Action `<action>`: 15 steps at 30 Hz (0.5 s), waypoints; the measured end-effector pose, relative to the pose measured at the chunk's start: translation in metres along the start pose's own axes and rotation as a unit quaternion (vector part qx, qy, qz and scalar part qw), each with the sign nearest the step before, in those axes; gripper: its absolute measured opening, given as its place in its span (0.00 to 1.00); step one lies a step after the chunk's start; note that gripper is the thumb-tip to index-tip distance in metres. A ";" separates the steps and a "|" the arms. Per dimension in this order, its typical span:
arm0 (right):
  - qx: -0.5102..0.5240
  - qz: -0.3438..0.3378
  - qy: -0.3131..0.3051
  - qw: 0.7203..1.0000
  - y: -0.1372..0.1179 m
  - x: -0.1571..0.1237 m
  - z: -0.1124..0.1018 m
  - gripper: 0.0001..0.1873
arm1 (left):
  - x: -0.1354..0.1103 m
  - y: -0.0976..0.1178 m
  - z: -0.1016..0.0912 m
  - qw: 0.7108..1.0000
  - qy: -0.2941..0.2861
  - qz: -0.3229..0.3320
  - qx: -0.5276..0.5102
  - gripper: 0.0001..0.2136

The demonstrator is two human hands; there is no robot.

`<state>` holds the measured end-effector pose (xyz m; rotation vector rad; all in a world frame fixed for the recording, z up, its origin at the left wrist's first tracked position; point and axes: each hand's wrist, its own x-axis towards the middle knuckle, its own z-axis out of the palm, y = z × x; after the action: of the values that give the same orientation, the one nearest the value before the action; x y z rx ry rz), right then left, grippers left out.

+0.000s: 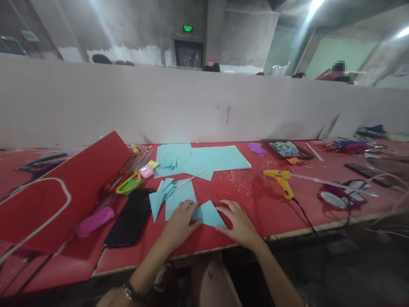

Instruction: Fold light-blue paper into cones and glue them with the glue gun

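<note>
A light blue piece of paper (209,213) lies flat on the red table near its front edge. My left hand (180,221) rests at the paper's left side, fingers spread and touching it. At the right side my right hand (237,221) lies with fingers apart, thumb and fingertips near the paper's edge. Another blue sheet (182,197) lies just behind my left hand. Folded blue paper pieces (159,198) sit to its left, and a thin wooden stick (191,179) crosses the sheet.
A black phone (130,218) lies to the left, beside yellow-handled scissors (129,183) and a pink packet (96,221). Blue sheets (220,157) are stacked at the back. On the right are a yellow glue gun (280,180), a tray of scraps (305,156) and glasses (334,199).
</note>
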<state>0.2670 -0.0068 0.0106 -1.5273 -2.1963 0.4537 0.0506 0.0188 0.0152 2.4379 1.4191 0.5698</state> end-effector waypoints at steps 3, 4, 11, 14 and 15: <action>0.045 -0.018 0.007 0.999 0.002 0.001 0.001 0.24 | -0.003 0.001 0.010 0.999 0.028 -0.001 -0.018 0.16; 0.059 -0.023 0.014 0.998 0.003 0.001 0.001 0.23 | -0.003 0.002 0.012 0.999 0.040 -0.002 -0.021 0.16; 0.111 -0.056 0.057 0.991 0.005 0.000 0.004 0.15 | -0.007 0.010 0.015 0.994 0.102 -0.011 -0.029 0.09; 0.108 -0.082 0.078 0.988 0.005 -0.001 0.004 0.14 | -0.008 0.015 0.012 0.997 0.073 -0.005 -0.012 0.07; 0.101 -0.089 0.091 0.987 0.005 -0.002 0.004 0.14 | -0.009 0.018 0.010 0.998 0.060 0.003 0.002 0.07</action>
<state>0.2695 -0.0066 0.0039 -1.2045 -2.0532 0.4455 0.0649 0.0020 0.0115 2.4493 1.4608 0.7262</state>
